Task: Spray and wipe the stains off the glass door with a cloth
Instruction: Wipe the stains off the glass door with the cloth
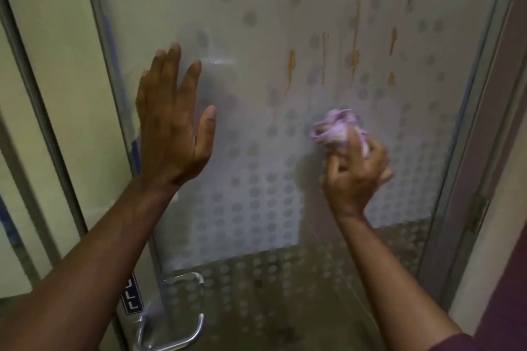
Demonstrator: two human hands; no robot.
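The right hand (pixel 356 174), fingers curled, grips a bunched lilac cloth (pixel 336 129) and holds it against the glass door (pixel 256 151), forearm reaching up from the lower right. The left hand (pixel 174 122) is raised with fingers straight and spread, palm toward the glass near the door's left edge; contact is unclear. Orange-brown stains (pixel 355 45) run in vertical streaks above the cloth. A metal handle (pixel 182 333) sits at the door's lower left.
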